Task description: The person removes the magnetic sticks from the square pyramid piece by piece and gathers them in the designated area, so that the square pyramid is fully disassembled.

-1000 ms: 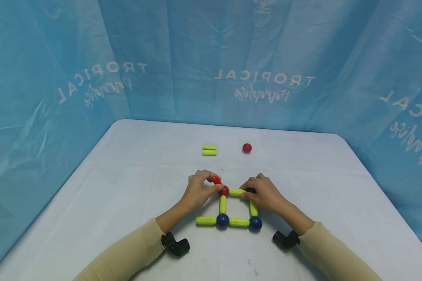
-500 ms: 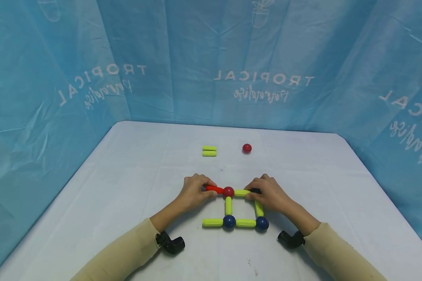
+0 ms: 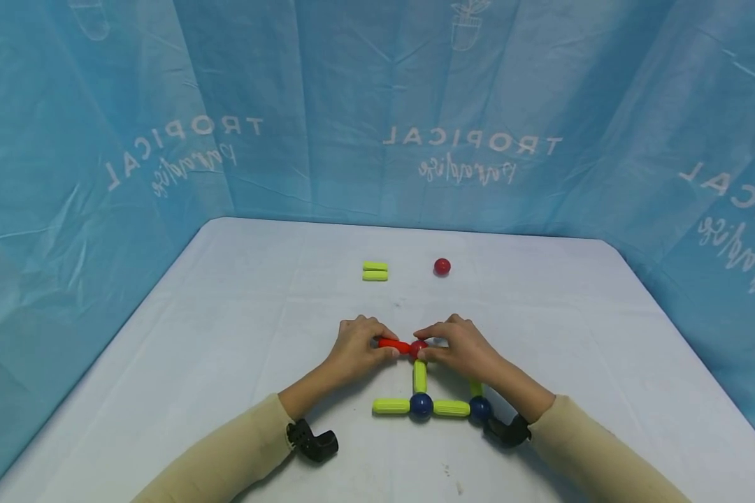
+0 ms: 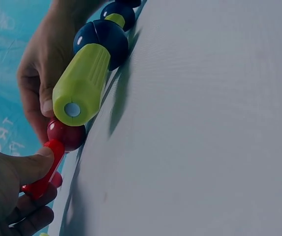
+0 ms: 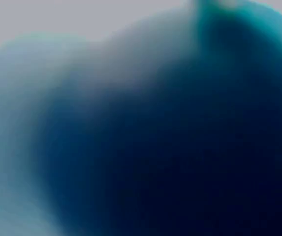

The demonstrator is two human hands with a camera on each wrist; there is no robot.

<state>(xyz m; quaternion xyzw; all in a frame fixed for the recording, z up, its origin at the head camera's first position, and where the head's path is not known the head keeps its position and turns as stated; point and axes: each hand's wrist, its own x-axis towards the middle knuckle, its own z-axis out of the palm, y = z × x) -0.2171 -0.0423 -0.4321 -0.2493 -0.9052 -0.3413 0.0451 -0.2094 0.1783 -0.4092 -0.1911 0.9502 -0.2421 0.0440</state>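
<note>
My left hand [image 3: 360,351] pinches a red magnetic rod [image 3: 393,345] between thumb and fingers, its inner end against a red ball [image 3: 418,348]. That ball is pinched by my right hand [image 3: 462,349]. Towards me from it runs a yellow-green magnetic rod [image 3: 420,377], down to a blue ball [image 3: 421,406]. Further yellow-green rods extend left [image 3: 391,406] and right [image 3: 451,409] of that ball, the right one reaching another blue ball [image 3: 480,410]. The frame's far right corner is hidden behind my right hand. In the left wrist view, the red rod [image 4: 46,172] touches the red ball [image 4: 68,135].
Farther back on the white table [image 3: 277,279] lie two yellow-green rods [image 3: 375,271] side by side and a loose red ball [image 3: 442,266]. A blue curtain [image 3: 327,140] surrounds the table. A blurred dark blue shape [image 5: 180,157] fills most of the right wrist view.
The red rod has swung from tilted on the red ball to lying out to its left. The rod-and-ball frame has shifted right and slightly nearer. My right hand has moved from the far right corner to the red ball.
</note>
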